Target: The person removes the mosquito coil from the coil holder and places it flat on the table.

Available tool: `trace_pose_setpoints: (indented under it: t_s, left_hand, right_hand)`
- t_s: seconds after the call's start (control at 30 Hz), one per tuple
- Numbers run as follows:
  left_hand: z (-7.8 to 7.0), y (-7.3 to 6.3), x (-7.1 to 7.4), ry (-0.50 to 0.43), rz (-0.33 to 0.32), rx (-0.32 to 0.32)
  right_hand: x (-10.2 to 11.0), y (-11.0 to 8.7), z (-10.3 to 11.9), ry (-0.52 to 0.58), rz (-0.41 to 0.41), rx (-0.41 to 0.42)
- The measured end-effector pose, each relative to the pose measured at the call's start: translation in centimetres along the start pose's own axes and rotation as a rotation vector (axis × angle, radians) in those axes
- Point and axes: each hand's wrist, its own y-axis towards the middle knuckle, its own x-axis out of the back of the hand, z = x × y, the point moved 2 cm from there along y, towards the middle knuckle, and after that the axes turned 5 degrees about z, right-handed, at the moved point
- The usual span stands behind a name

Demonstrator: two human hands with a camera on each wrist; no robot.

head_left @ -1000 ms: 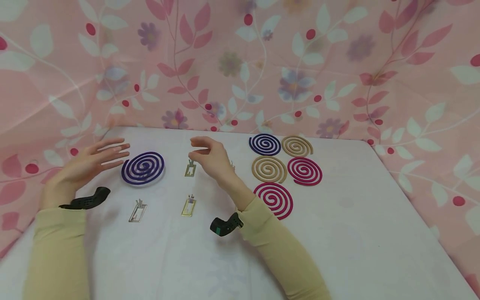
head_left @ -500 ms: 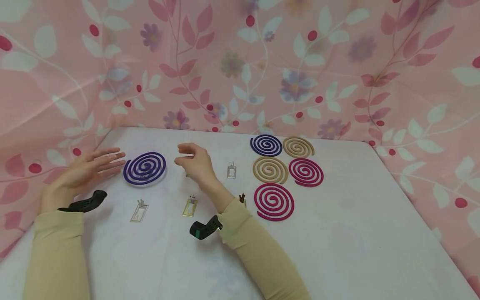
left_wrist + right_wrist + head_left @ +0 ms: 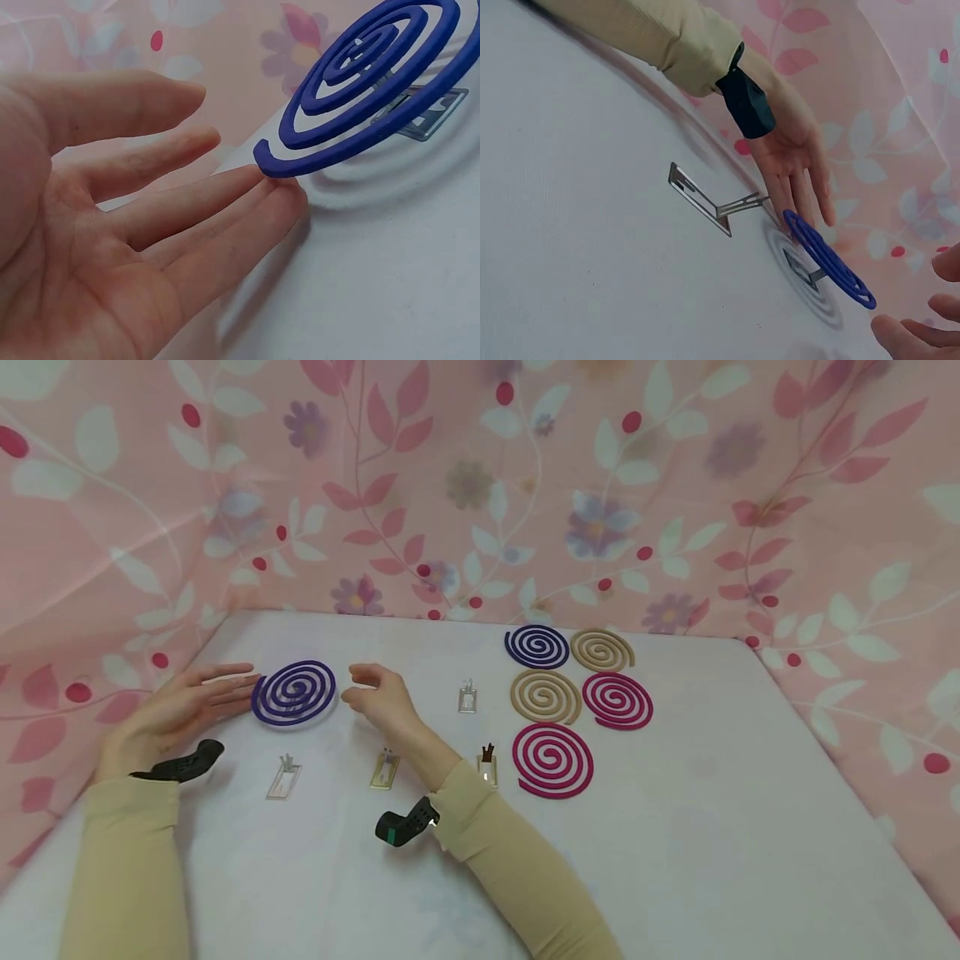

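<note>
A purple mosquito coil sits raised and slightly tilted on a small metal stand at the back left. My left hand is beside it with fingers extended, and the fingertips are right at the coil's outer end in the left wrist view, where the purple coil hovers above the table. My right hand is just right of the coil, thumb and fingers loosely bent with a gap between them. Nothing is in its grasp. In the right wrist view the coil appears edge-on, between both hands.
Bare metal stands lie on the white table: a silver stand at front left, a gold stand, another silver stand, and one with brown prongs. Several coils lie flat at right, including a pink coil and tan coil.
My right hand has moved left, closer to the purple coil, uncovering the stands behind it. My left hand has drawn back slightly, then returned to the coil's edge. The coil stays on its stand.
</note>
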Motion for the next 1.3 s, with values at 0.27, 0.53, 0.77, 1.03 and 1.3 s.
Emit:
trace_pose_setpoints:
  t_s: [0.27, 0.53, 0.77, 1.03, 1.3]
  left_hand:
    - [0.3, 0.5, 0.0, -0.036, 0.11, -0.023]
    - [0.4, 1.0, -0.2, -0.028, 0.106, -0.027]
    - [0.3, 1.1, -0.2, 0.013, 0.082, -0.02]
    - [0.0, 1.2, -0.4, 0.057, 0.051, 0.001]
    - [-0.4, 1.1, -0.7, 0.098, 0.027, 0.003]
  right_hand:
    - [0.1, 1.1, -1.4, 0.031, 0.199, -0.053]
    - [0.0, 1.3, -1.9, 0.014, 0.32, -0.07]
    - [0.1, 1.2, -2.0, 0.026, 0.358, -0.063]
    - [0.2, 1.2, -1.8, 0.063, 0.345, -0.071]
    - [0.3, 1.2, -1.7, 0.072, 0.344, -0.074]
